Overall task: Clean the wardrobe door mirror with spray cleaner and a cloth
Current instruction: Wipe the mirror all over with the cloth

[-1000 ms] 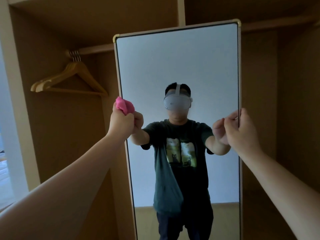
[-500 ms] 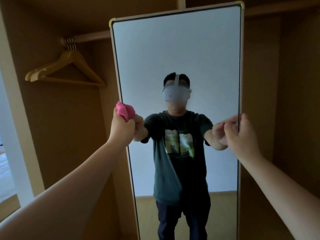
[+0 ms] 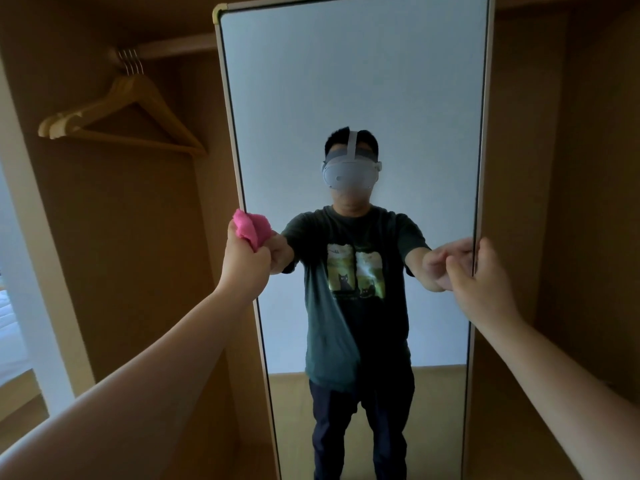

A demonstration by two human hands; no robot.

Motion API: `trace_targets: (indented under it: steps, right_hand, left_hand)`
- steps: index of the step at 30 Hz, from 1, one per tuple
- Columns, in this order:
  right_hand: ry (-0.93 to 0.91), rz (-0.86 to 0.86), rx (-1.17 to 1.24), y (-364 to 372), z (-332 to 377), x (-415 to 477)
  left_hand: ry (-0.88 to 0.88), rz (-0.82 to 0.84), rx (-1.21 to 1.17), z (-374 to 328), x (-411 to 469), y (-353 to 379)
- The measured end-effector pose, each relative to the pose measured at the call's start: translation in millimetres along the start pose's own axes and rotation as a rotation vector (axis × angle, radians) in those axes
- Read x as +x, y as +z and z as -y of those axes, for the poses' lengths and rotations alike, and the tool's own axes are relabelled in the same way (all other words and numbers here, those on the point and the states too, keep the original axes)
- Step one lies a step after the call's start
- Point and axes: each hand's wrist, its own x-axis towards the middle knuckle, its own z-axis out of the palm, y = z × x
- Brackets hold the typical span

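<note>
The tall wardrobe door mirror (image 3: pixel 353 81) fills the middle of the head view, with a pale frame. My left hand (image 3: pixel 244 263) is closed around a bunched pink cloth (image 3: pixel 250 227) and holds it against the mirror's left edge at mid height. My right hand (image 3: pixel 479 285) grips the mirror's right edge at about the same height, fingers curled round the frame. The glass reflects a person in a dark green T-shirt with both arms out. No spray bottle is in view.
The open wooden wardrobe (image 3: pixel 114 237) surrounds the mirror. Wooden hangers (image 3: pixel 128 109) hang from a rail at the upper left. A white door frame (image 3: pixel 27 258) runs down the far left. The wardrobe's right side panel (image 3: pixel 561 202) stands close beside my right hand.
My view has dropped, so the mirror's top sits higher in frame. My left hand with the cloth has slid a little down the left edge. My right hand keeps its hold on the right edge.
</note>
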Motion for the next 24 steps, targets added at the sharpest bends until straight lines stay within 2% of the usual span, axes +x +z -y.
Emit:
trace_targets:
  steps: [3, 6, 9, 16, 21, 24]
  right_hand:
    - [0.015, 0.023, -0.003, -1, -4, -8]
    - [0.034, 0.034, 0.002, -2, -6, -17]
    - [0.058, 0.046, -0.01, -1, -6, -24]
    - [0.13, 0.087, 0.004, 0, -10, -41]
    - [0.173, 0.087, 0.036, 0, -9, -53]
    - [0.208, 0.094, 0.058, -1, -11, -63]
  left_hand:
    - [-0.054, -0.067, 0.08, 3, -9, 3]
    - [-0.028, -0.002, 0.107, 13, -17, 4]
    - [-0.122, -0.085, 0.129, 15, -17, 10]
    - [-0.088, 0.072, 0.109, 47, -32, 5]
    - [-0.076, 0.112, 0.048, 60, -43, 3]
    - [-0.136, 0.113, 0.077, 68, -50, 4]
